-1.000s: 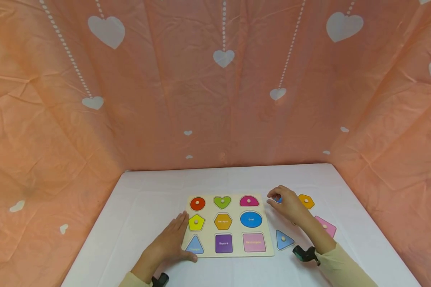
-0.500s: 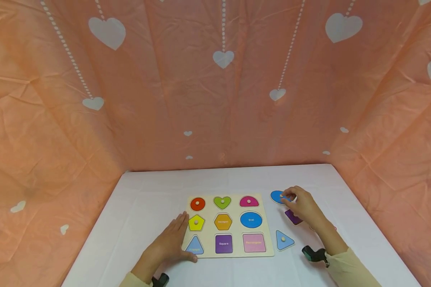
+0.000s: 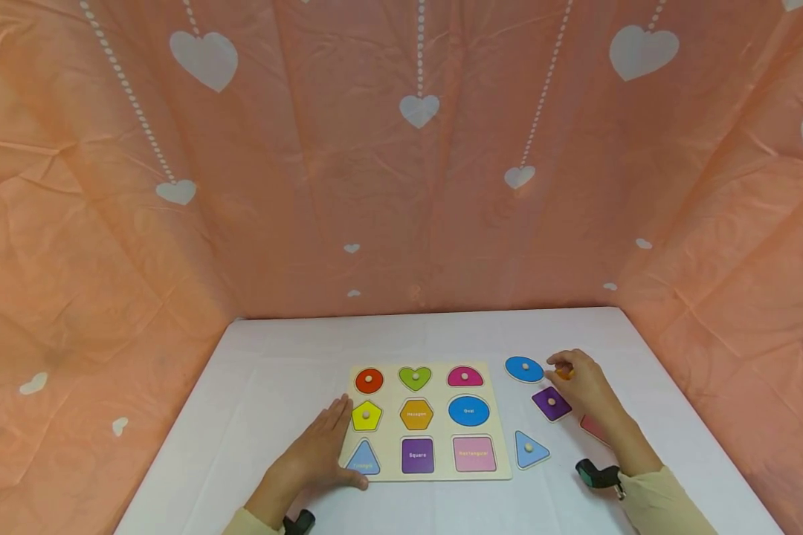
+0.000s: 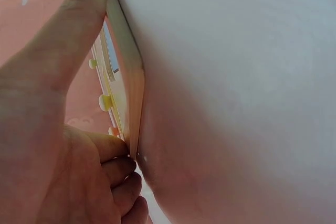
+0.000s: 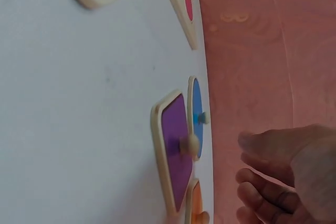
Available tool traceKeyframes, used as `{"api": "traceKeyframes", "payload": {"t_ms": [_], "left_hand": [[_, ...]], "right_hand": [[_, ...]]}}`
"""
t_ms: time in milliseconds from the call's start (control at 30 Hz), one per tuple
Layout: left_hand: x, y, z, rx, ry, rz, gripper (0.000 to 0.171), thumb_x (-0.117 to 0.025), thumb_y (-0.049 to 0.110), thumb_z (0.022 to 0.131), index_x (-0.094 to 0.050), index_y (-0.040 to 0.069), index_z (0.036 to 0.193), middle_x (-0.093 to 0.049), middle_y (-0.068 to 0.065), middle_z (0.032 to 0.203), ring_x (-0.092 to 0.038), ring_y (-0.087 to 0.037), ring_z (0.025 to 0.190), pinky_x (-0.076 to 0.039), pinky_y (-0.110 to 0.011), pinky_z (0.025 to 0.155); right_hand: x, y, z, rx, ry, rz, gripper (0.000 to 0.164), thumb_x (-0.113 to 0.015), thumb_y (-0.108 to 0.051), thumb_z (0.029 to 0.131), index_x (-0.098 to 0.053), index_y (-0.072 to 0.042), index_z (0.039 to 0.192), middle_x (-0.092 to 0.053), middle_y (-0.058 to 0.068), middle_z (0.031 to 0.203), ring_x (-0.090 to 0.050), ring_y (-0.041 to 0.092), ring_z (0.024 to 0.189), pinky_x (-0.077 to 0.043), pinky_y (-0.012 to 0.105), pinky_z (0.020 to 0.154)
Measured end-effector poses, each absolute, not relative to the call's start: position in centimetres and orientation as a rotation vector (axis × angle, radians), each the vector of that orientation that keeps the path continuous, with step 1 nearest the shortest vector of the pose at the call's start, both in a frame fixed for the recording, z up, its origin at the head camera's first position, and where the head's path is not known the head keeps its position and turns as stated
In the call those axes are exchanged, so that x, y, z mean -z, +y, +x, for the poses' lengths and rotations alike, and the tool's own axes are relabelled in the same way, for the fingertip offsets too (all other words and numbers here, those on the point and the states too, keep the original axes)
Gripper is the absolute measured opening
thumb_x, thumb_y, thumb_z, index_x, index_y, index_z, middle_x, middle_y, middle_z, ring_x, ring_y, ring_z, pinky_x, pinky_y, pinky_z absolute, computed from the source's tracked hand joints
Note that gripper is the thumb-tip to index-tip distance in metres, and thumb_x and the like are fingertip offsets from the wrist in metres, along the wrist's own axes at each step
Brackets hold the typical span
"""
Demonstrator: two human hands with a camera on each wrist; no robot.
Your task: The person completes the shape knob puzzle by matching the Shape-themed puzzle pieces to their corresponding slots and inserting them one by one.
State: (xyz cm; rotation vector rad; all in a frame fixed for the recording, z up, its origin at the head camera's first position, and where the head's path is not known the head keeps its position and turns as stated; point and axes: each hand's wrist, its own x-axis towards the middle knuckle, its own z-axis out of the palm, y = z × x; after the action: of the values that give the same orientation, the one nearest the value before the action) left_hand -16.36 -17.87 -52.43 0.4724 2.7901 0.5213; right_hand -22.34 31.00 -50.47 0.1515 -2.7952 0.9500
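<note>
My left hand (image 3: 317,449) rests at the left edge of a wooden shape puzzle board (image 3: 439,401), fingers extended along that edge and thumb near the front corner. In the left wrist view the fingertips touch the board's side. My right hand (image 3: 584,383) hovers with loosely bent fingers over the orange hexagon piece (image 5: 196,198), which lies on the table and is mostly hidden in the head view. The right wrist view shows those fingers apart from it. Nearby lie a blue oval piece (image 3: 517,371), a purple square piece (image 3: 543,402) and a light blue triangle piece (image 3: 525,458).
A pink piece (image 3: 595,429) lies partly under the right forearm. Red circle (image 3: 363,386), green heart (image 3: 408,376), magenta half-circle (image 3: 456,380) and yellow pentagon (image 3: 359,422) pieces sit in the board. The white table (image 3: 294,349) backs onto a peach curtain (image 3: 294,267).
My right hand has moved right from the blue oval piece to the orange hexagon piece, uncovering the oval and the purple square. My left hand has stayed at the board.
</note>
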Motion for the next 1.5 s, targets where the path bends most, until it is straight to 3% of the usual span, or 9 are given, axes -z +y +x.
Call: {"api": "traceKeyframes", "payload": {"t_ms": [200,500,933,1133,1500], "left_hand": [[52.2,-17.8,-16.4,-0.523,2.79,0.471,0.14,-0.098,0.06,0.065,-0.026,-0.002,0.168,-0.021,-0.02,0.177,-0.021,-0.037,0.164,-0.025,-0.055,0.132],[52.2,-17.8,-16.3,-0.526,2.791,0.471,0.141,-0.098,0.06,0.064,-0.026,-0.002,0.168,-0.022,-0.02,0.177,-0.021,-0.037,0.164,-0.025,-0.056,0.132],[52.4,-17.9,-16.4,-0.527,2.79,0.483,0.141,-0.098,0.059,0.065,-0.026,-0.003,0.168,-0.022,-0.02,0.177,-0.021,-0.037,0.164,-0.024,-0.055,0.132],[52.3,-17.9,-16.3,-0.54,2.782,0.478,0.14,-0.098,0.059,0.065,-0.026,-0.003,0.168,-0.022,-0.021,0.177,-0.021,-0.037,0.164,-0.024,-0.056,0.132],[52.2,-17.8,-16.4,-0.514,2.786,0.477,0.14,-0.097,0.06,0.065,-0.026,-0.003,0.168,-0.021,-0.021,0.177,-0.021,-0.037,0.164,-0.024,-0.055,0.132]], "right_hand": [[51.1,31.8,-22.4,-0.937,-2.803,0.095,0.028,-0.078,-0.007,0.097,-0.07,0.008,0.119,-0.065,0.025,0.113,-0.064,0.045,0.106,-0.058,0.062,0.098],[51.6,33.5,-22.5,-0.954,-2.842,0.025,0.033,-0.079,-0.007,0.095,-0.067,0.013,0.118,-0.062,0.031,0.112,-0.061,0.048,0.105,-0.056,0.064,0.096],[52.3,34.8,-22.4,-0.968,-2.86,-0.008,0.027,-0.076,-0.006,0.096,-0.068,0.014,0.111,-0.061,0.026,0.104,-0.06,0.04,0.098,-0.057,0.053,0.088],[52.0,35.1,-22.4,-0.978,-2.89,-0.062,0.026,-0.075,-0.007,0.098,-0.068,0.013,0.112,-0.06,0.026,0.105,-0.06,0.041,0.098,-0.059,0.054,0.089],[51.9,35.1,-22.6,-0.975,-2.882,-0.065,0.02,-0.076,-0.006,0.097,-0.069,0.011,0.105,-0.06,0.02,0.098,-0.059,0.034,0.092,-0.056,0.04,0.08]]}}
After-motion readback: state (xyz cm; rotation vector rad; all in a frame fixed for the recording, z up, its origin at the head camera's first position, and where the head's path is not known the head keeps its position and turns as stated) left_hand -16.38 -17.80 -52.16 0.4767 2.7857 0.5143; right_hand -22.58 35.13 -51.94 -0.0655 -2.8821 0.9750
